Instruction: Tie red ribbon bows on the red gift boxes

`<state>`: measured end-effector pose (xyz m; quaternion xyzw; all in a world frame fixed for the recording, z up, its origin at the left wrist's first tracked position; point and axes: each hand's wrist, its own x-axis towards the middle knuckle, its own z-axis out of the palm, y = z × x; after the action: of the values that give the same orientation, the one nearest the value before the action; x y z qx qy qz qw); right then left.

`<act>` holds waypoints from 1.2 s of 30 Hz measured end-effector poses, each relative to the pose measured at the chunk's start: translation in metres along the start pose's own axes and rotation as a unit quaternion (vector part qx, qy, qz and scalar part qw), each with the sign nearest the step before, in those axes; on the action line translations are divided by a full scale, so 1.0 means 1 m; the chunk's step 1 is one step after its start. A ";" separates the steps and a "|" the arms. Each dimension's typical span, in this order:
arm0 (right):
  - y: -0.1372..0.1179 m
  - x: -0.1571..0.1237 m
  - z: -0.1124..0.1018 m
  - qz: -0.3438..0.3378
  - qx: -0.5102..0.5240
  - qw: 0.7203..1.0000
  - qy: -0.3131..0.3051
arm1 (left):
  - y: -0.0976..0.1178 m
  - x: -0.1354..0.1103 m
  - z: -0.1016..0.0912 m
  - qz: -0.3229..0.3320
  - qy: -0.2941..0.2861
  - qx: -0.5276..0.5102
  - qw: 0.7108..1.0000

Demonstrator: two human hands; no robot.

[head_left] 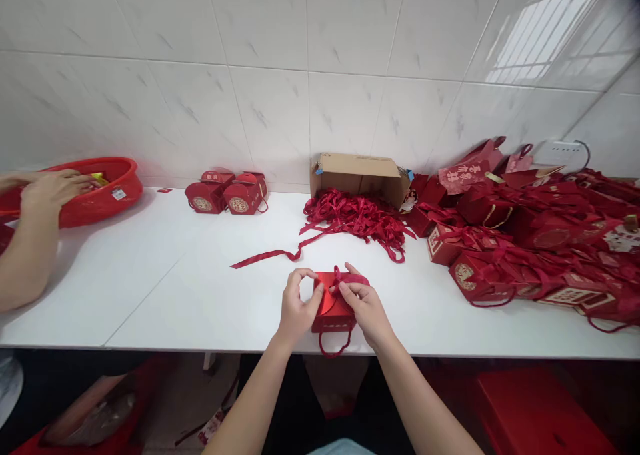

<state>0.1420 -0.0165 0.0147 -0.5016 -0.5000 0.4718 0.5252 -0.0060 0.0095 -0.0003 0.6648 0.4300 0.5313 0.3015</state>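
Head view: we find the glossy red box (331,306) between our hands. Left hand (296,310) pinches its edge, right hand (367,306) its ribbon (351,280).

Ribbons (356,218) before carton (357,174)

The head-worn camera looked forward and down over the white table (200,295) toward the tiled wall (300,42), close above left hand (297,310) and right hand (369,308).

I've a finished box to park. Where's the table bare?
Bare: the table from the red basin to the held box, in front of the two closed boxes. Crowded: ribbon pile and box heap on the right.
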 end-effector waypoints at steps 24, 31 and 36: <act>0.006 -0.015 0.004 -0.038 -0.053 0.996 0.058 | 0.013 -0.004 -0.003 -0.079 -0.094 0.082 0.989; 0.016 -0.009 -0.009 -0.049 0.032 0.983 0.175 | 0.021 0.007 -0.018 -0.016 -0.120 0.095 0.988; 0.019 -0.001 -0.019 0.000 0.207 0.965 0.160 | 0.024 0.008 -0.021 -0.021 -0.149 0.098 0.984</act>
<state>0.1611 -0.0173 -0.0040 -0.4508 -0.3012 0.4788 0.6905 -0.0194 0.0047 0.0295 0.7541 0.4440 0.3747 0.3063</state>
